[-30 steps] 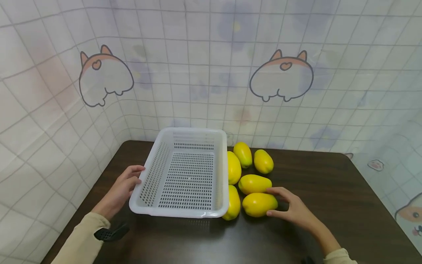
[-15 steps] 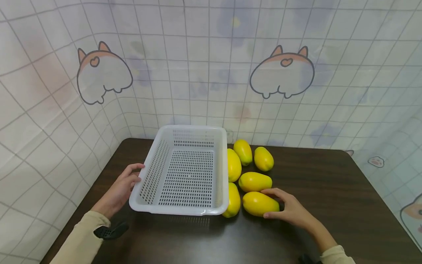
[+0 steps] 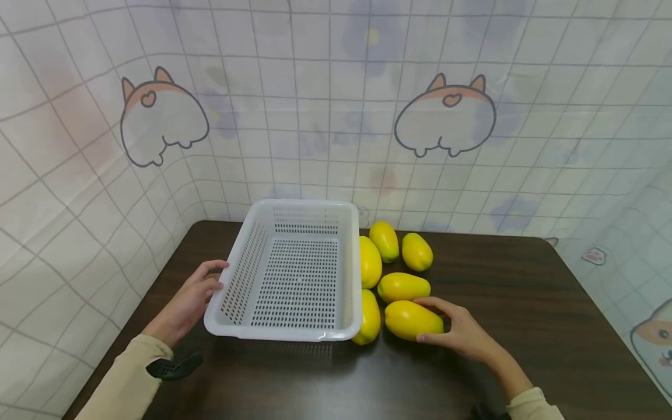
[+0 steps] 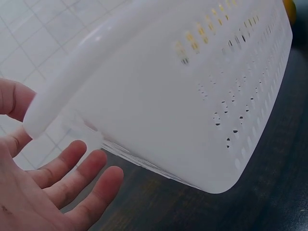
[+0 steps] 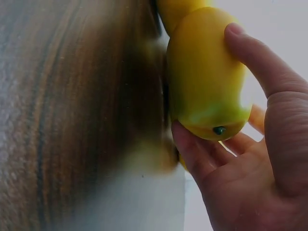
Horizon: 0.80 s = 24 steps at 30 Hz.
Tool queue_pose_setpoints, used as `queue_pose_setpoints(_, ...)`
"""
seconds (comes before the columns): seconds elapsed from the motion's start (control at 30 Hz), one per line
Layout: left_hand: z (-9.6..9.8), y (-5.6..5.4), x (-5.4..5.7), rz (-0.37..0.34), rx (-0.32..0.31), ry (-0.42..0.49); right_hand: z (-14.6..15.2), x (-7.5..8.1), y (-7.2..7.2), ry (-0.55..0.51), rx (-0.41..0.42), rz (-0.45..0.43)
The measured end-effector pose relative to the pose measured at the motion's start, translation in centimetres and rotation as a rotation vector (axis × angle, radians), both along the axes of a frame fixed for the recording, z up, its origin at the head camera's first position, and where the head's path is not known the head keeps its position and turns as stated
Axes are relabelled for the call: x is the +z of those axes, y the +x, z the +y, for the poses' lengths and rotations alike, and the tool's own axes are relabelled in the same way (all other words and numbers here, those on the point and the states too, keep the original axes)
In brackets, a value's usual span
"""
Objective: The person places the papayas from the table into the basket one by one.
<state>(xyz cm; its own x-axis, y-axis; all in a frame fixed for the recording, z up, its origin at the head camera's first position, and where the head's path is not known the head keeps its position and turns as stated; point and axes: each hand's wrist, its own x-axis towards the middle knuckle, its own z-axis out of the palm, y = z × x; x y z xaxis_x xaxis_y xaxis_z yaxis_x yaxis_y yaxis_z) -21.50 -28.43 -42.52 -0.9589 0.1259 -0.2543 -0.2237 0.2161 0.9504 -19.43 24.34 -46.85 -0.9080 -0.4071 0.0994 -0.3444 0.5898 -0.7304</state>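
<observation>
A white plastic basket (image 3: 299, 280) with slotted walls and floor stands on the dark table. At its left rim is my left hand (image 3: 191, 297); in the left wrist view, thumb and forefinger pinch the rim (image 4: 57, 91) while the other fingers hang free below it. My right hand (image 3: 462, 331) holds the nearest yellow mango (image 3: 412, 319) by its stem end, thumb on the near side and fingers on the far side. The right wrist view shows this mango (image 5: 207, 72) with its greenish end and small dark stem towards the palm. It lies low over or on the table.
Several other yellow mangoes lie right of the basket, one (image 3: 403, 287) just behind the held one and another (image 3: 368, 318) against the basket's near right side. Two sit further back near the wall cloth (image 3: 315, 146). The dark wooden table (image 3: 525, 291) extends to the right.
My right hand has closed in further round the nearest mango, which has turned slightly, its stem end a little nearer me. The left hand and the basket keep their places.
</observation>
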Motion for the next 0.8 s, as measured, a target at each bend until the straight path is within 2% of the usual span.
queue_pose_setpoints(0.37,-0.1,-0.7,0.5,-0.02,-0.028,-0.017,0.3,1.1,-0.1,-0.046,-0.007,0.034)
queue_pose_setpoints(0.8,-0.5,-0.3,0.4,-0.034,-0.037,-0.03,-1.0,3.6,-0.5,-0.125,-0.014,0.063)
